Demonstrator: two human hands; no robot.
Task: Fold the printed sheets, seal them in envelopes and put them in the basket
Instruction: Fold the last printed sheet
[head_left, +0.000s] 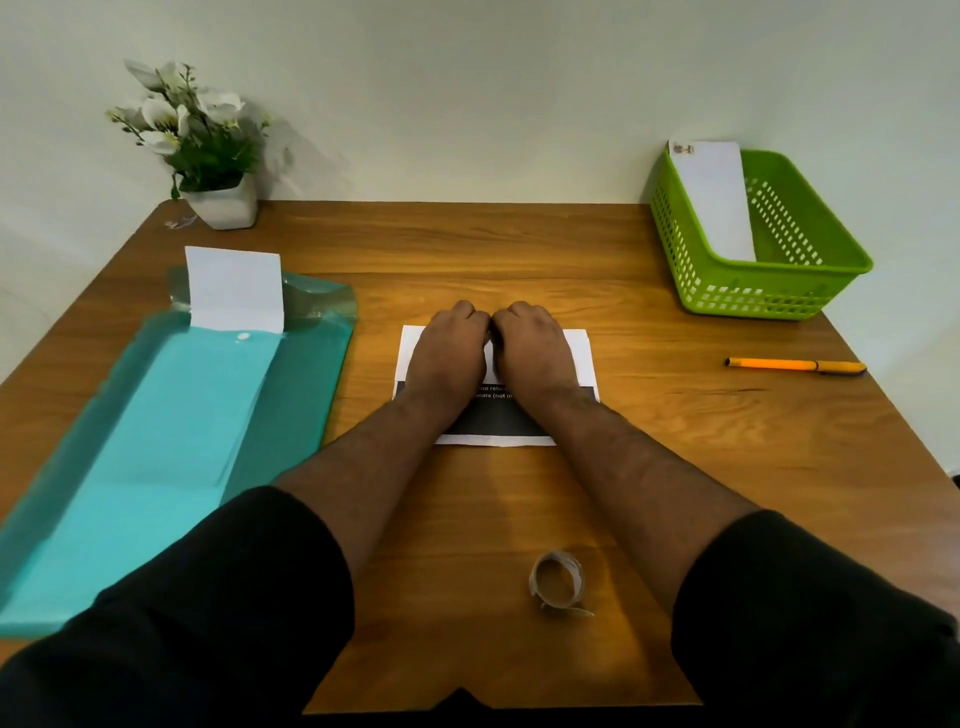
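A printed sheet (583, 358), white with a black printed block, lies folded in the middle of the wooden table (649, 467). Both my hands lie on top of it, side by side and touching. My left hand (449, 348) and my right hand (532, 348) have their fingers curled down over the sheet's far edge; the fingertips are hidden. A green basket (779, 293) stands at the back right with one white envelope (714, 202) leaning inside it.
A teal plastic folder (171, 426) covers the left side, with white paper (234, 286) sticking out of its far end. An orange pen (795, 365) lies at the right. A curled paper strip (557, 579) sits near the front edge. A potted plant (208, 156) stands back left.
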